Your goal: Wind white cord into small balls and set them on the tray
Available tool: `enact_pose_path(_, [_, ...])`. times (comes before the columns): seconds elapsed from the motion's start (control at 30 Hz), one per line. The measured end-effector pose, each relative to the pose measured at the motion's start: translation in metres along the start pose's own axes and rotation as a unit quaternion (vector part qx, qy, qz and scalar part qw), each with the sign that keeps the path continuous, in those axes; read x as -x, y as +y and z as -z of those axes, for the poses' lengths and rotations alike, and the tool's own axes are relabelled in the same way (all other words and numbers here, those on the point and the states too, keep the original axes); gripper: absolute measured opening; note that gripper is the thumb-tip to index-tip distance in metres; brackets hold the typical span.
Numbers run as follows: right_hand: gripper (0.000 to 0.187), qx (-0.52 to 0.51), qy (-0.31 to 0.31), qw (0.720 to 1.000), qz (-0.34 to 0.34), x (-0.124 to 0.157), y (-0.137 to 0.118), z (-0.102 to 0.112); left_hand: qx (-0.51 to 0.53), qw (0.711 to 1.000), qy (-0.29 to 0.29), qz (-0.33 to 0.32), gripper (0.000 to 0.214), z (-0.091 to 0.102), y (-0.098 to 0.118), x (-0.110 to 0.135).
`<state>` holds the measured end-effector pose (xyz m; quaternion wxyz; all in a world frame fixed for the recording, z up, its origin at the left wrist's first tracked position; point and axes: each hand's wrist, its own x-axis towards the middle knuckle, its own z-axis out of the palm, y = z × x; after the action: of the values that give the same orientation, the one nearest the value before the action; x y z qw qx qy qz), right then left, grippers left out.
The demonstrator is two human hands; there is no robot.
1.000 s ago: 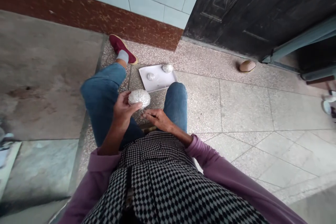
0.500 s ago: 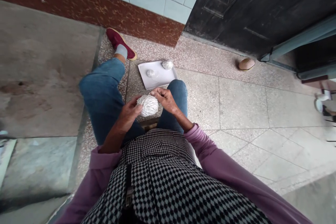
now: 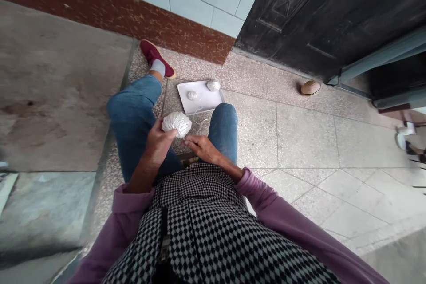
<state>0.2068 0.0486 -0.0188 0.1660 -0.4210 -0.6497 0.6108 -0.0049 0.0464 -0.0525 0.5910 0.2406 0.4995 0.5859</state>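
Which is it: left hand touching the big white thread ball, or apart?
Touching. The head view shows the left hand gripping the thread ball, pressed against its left and lower side.

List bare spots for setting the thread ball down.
Free: floor tiles right of the right knee, out to the brown object; the tray, near half. Crowded: between the knees, where left hand, thread ball and right hand sit.
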Motion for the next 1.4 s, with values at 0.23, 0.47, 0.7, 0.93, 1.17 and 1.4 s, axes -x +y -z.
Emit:
enact_pose_path(0.23, [0.051, 0.010, 0.042, 0.997, 0.065, 0.011, -0.042, 0.042, -0.166, 0.986, 0.004, -0.015, 0.083, 0.008, -0.005, 0.001])
enact_pose_path(0.47, [0.060, -0.035, 0.121, 0.990, 0.067, -0.041, -0.011, 0.061, -0.071, 0.992, -0.098, 0.045, 0.080, -0.005, 0.004, 0.017])
enact_pose_path(0.7, [0.051, -0.030, 0.085, 0.996, -0.015, -0.018, 0.015, 0.011, -0.014, 0.995, -0.078, 0.062, 0.078, -0.013, 0.018, 0.019])
enact_pose_path(0.93, [0.033, 0.015, -0.022, 0.998, 0.059, 0.018, -0.016, 0.010, -0.206, 0.977, 0.052, 0.006, 0.091, -0.010, 0.022, 0.010])
enact_pose_path(1.17, [0.052, 0.038, 0.086, 0.994, 0.059, -0.008, -0.053, 0.060, -0.214, 0.974, -0.053, 0.042, 0.076, -0.008, 0.025, 0.016])
enact_pose_path(1.4, [0.062, -0.062, 0.097, 0.993, 0.036, -0.039, -0.018, 0.056, -0.090, 0.983, -0.130, 0.095, 0.065, -0.014, 0.022, 0.030])
